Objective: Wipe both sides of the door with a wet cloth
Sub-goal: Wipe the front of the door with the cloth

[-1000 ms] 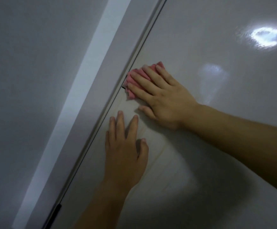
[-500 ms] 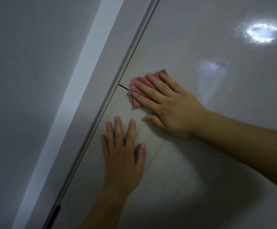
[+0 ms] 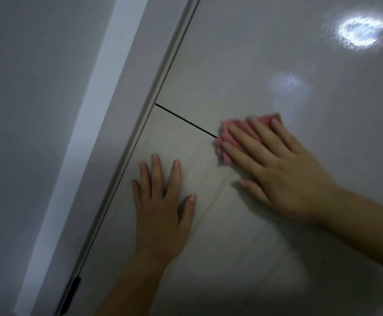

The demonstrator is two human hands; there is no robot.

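The glossy pale door (image 3: 265,65) fills most of the view, with a thin black groove line (image 3: 183,119) across it. A bunched pink cloth (image 3: 226,137) lies flat on the door at the groove's right end. My right hand (image 3: 277,169) presses the cloth with straight, spread fingers, covering most of it. Lower left of it, my left hand (image 3: 161,201) rests flat on the door with fingers straight, close to the door's left edge.
The door frame (image 3: 126,110) runs diagonally along the door's left edge, with a grey wall (image 3: 26,110) beyond it. A black hinge (image 3: 72,295) sits at the bottom of the gap. Bright light reflections (image 3: 359,30) shine on the upper right of the door.
My right hand has slid the pink cloth to the right, away from the door's left edge, uncovering the black groove line. My left hand stays flat on the door.
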